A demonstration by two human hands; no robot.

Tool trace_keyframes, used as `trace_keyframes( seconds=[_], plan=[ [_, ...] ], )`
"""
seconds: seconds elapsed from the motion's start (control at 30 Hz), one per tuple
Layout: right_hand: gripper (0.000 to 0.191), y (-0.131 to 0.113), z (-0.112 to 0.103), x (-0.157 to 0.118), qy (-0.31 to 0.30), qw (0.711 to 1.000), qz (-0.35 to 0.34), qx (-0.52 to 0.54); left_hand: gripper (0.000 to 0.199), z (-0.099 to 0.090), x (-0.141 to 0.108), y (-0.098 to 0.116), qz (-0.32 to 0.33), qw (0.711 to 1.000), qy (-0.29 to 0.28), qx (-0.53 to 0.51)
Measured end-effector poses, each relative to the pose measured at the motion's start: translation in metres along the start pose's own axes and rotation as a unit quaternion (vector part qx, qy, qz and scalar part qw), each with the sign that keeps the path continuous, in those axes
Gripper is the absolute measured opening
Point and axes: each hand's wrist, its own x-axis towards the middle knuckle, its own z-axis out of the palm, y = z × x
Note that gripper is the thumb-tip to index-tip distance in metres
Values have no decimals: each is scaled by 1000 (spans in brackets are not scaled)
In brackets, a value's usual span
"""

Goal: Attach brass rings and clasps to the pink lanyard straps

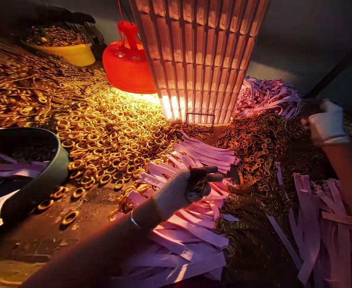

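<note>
My left hand [178,192], in a white knit glove, is over a heap of pale pink straps [199,228] in the middle. Its fingers are partly curled around a small clump of dark metal pieces [197,180], whose exact kind I cannot make out. At the right edge, my right hand [328,123] wears a white glove and is beside a pile of small metal clasps [256,148]. Its fingers are dim and blurred, so whether they grip anything cannot be seen. Loose brass-coloured rings [116,136] spread to the left of the straps.
A red lamp [128,60] lights the rings, beside an upright ribbed panel [199,60]. A dark green basin [58,168] with straps stands at left, a yellow tub [76,54] of metal parts behind. More straps [309,224] lie at right, and another bundle [268,96] behind.
</note>
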Motion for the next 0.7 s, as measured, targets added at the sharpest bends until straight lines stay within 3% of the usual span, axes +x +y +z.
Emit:
trace_keyframes(
  seconds=[0.03,0.1,0.13,0.2,0.27,0.37,0.53,0.6,0.7],
  plan=[
    [40,-23,11,-23,3,992,-23,122,26,3,-1,0,-3,1000,-2,-1],
    [45,-70,30,-77,-114,935,-118,316,26,8,-2,-1,-9,1000,-5,6],
    [53,-93,37,-103,-162,905,-151,363,26,10,-2,-2,-14,1000,-6,11],
    [56,-130,46,-148,-205,873,-220,383,23,9,-1,-6,-28,999,-5,19],
    [51,-152,50,-176,-206,873,-259,357,17,5,2,-11,-41,999,1,24],
    [46,-161,55,-189,-178,887,-243,351,14,-1,8,-19,-45,999,7,26],
    [44,-154,58,-185,-216,860,-162,432,22,-5,11,-22,-28,995,-30,93],
    [42,-153,57,-187,-203,872,-166,414,28,-7,9,-20,-11,989,-56,139],
    [40,-155,52,-194,-185,911,-156,335,30,-7,5,-16,18,978,-74,196]
  ],
)
